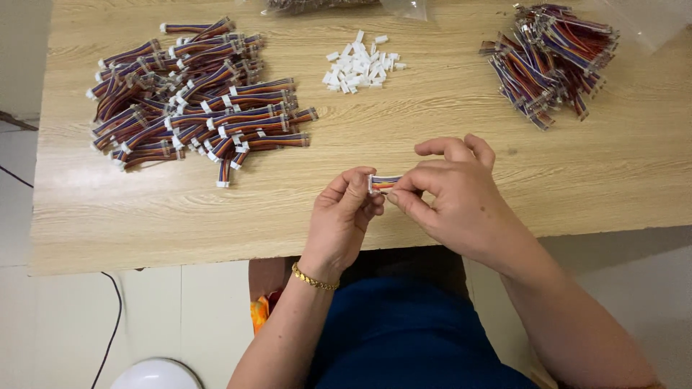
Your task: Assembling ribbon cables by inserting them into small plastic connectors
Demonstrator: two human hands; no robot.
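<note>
At the far edge of the wooden surface [432, 209], a clear plastic bag [324, 6] is lying with dark contents too cropped to make out; another clear bag [649, 21] is sitting at the far right corner, what it holds being unclear.

Both hands are meeting above the near edge of the surface, sharing one short ribbon cable [386, 182]. The cable's long axis is running left to right, nearly level. Its white connector end is pointing left, pinched in the left hand [346, 216], whose grip is closing narrowly on it between thumb and fingers. The right hand [454, 194] is pinching the cable's other end, its grip tight around the wires.

The cable is showing parallel strands in red, orange, yellow and blue-violet, capped by a small white plug.

Well apart, a heap of finished cables [194, 94] is lying at the far left, a small pile of white connectors [358, 65] at the far middle, and a bundle of uncapped cables [551, 61] at the far right.
</note>
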